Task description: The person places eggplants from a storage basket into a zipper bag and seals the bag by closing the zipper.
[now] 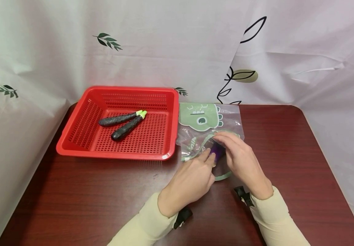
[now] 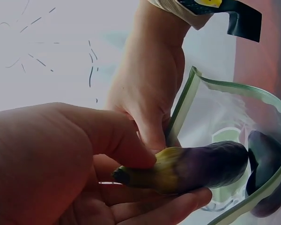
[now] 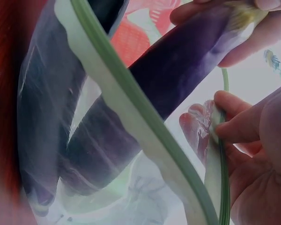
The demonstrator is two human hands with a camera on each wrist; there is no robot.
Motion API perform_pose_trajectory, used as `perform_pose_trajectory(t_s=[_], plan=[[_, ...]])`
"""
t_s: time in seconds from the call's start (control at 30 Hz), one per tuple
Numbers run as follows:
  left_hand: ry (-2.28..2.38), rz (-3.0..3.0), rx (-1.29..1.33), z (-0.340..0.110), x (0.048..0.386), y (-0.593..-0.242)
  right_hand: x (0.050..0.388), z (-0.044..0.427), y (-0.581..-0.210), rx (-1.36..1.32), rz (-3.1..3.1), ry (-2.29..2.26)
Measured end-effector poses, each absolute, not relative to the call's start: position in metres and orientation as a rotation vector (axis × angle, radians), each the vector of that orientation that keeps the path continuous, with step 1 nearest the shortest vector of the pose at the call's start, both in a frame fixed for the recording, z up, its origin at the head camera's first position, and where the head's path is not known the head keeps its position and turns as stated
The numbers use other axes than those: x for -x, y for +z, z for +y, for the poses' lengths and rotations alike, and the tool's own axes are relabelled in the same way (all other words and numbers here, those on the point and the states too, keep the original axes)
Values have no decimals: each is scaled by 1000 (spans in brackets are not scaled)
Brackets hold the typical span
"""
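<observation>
My left hand (image 1: pixel 192 179) holds a purple eggplant (image 2: pixel 206 166) near its yellowish stem end, thumb on one side and fingers beneath. The eggplant's far end is inside the mouth of a clear zip bag (image 3: pixel 140 112) with a green rim. My right hand (image 1: pixel 245 162) pinches the bag's rim between thumb and fingers, and the mouth stands apart. In the left wrist view, more dark eggplant (image 2: pixel 267 152) lies inside the bag. A green cartoon face (image 1: pixel 199 116) is printed on the plastic beyond the hands.
Left of the bag stands a red perforated basket (image 1: pixel 118 155). Two long dark vegetables (image 1: pixel 127 130) with bright green ends lie in it. A reddish-brown wooden table (image 1: pixel 287 164) carries everything, and a white leaf-patterned curtain (image 1: pixel 152 44) hangs behind.
</observation>
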State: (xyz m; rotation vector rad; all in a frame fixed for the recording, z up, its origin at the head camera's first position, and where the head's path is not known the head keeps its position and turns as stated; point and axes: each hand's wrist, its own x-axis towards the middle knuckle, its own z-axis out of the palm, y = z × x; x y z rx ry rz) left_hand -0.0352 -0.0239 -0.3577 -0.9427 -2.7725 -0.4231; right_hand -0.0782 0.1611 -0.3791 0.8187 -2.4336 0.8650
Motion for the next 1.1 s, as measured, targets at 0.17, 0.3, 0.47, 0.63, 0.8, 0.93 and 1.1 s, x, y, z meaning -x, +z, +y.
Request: perform_pose_trajectory(t_s=[0.17, 0.3, 0.47, 0.63, 0.8, 0.93, 1.1], plan=[[-378, -2801, 960, -23, 36, -358, 78, 161, -379, -819, -2429, 862], [-363, -2810, 963, -22, 36, -358, 78, 161, -379, -818, -2429, 860], [-343, -2820, 960, -21, 36, -359, 78, 161, -379, -818, -2433, 861], [-346, -2823, 948, -19, 37, -362, 78, 161, -379, -825, -2423, 860], [-339, -2815, 926, -17, 38, -365, 78, 161, -378, -831, -2412, 860], [-333, -2812, 904, -16, 39, -366, 79, 161, -379, -832, -2408, 863], [-324, -2792, 879, -14, 41, -370, 79, 161, -379, -832, -2409, 861]])
